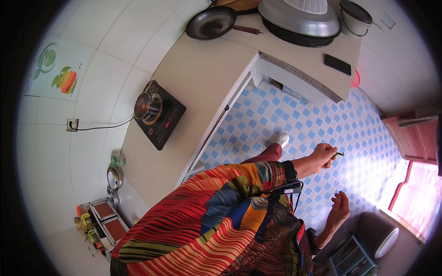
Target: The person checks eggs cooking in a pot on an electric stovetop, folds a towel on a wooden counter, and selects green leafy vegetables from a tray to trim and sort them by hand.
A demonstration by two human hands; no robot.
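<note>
My left hand (323, 156) is closed around a slim green thing, probably a chili pepper (339, 154), whose thin curved end sticks out past the fingers. Most of it is hidden in the fist. Lower in the view, my right hand (340, 208) hangs over the tiled floor with its fingers loosely curled and apart, holding nothing. Both hands are away from the counter (203, 69). On that counter a black induction cooktop (165, 120) carries a glass-like pot (146, 106) with brownish round things inside.
A frying pan (212, 22), a large metal-lidded wok (300, 20), a lidded bucket (355, 17) and a black phone (337, 64) stand or lie along the far counter. Blue-and-white tiled floor (304, 117) stretches ahead. A blue rack (354, 258) is at lower right, a curtained doorway (418, 193) beyond.
</note>
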